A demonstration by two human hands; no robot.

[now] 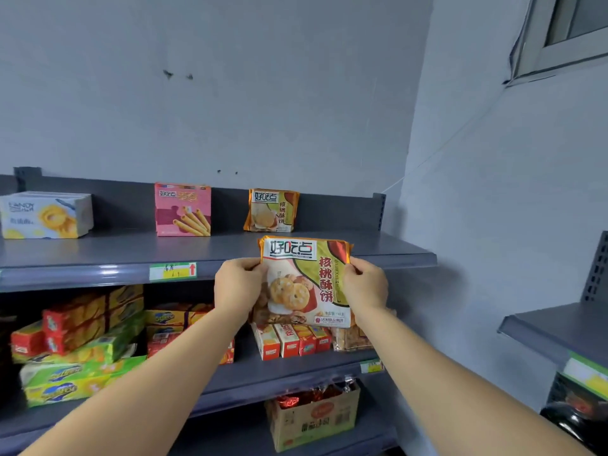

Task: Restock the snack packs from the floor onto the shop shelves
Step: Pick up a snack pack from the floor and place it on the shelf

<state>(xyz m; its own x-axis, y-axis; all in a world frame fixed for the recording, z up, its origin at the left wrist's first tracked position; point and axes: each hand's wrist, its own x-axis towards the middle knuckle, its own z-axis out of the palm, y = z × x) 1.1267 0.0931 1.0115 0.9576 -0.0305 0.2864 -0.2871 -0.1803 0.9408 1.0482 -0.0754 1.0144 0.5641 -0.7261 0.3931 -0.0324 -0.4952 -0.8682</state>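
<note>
Head camera view, shop aisle: both forearms reached forward and upward from the bottom corners of the frame, converging on a snack pack (306, 281) held in the air in front of the grey top shelf (98, 251). The left hand (238, 284) gripped the pack's left edge, fingers curled round it and thumb on the printed front. The right hand (365, 284) pinched the right edge at about the same height, fingers bent, wrist slightly cocked. The pack stood upright with its printed face toward the camera, brand lettering at the top and a column of red characters running top to bottom. Height and width looked nearly equal, so no clear long axis showed. Its upper edge rose above the shelf's front lip, while its lower part covered goods on the shelf below. A matching orange pack (272, 210) stood upright against the back panel of the top shelf, just beyond the held one. Further left on that shelf stood a pink box (183, 209) and a white biscuit box (46, 215), well apart. A green and yellow price tag (172, 270) sat on the shelf lip left of the left hand. Red cartons (289, 340) lined the second shelf, and a cardboard box (312, 419) sat lower down.
</note>
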